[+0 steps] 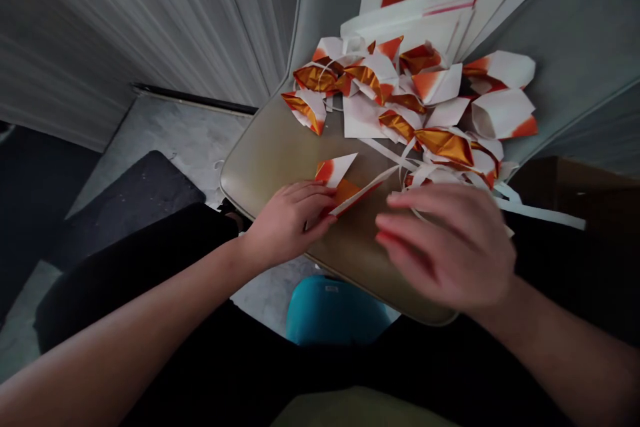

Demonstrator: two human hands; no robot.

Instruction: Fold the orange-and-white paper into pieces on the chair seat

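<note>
A piece of folded paper [345,192], white with orange-red and shiny gold faces, lies on the seat of a chair [280,147]. My left hand [295,219] grips its near left edge between fingers and thumb. Just right of it, my right hand [450,243] hovers above the seat, fingers loosely bent and apart, with nothing visible in them. Beyond both hands is a heap of folded white, orange and gold paper pieces [443,145]. White paper strips [543,212] trail from the heap behind my right hand, partly hidden by it.
Flat white and orange sheets [410,17] lean against the grey chair back [565,13]. A curtain [215,20] hangs at the left. Below are a dark mat [133,203] on the floor and a teal seat [333,317] between my legs. A brown box [575,180] stands at the right.
</note>
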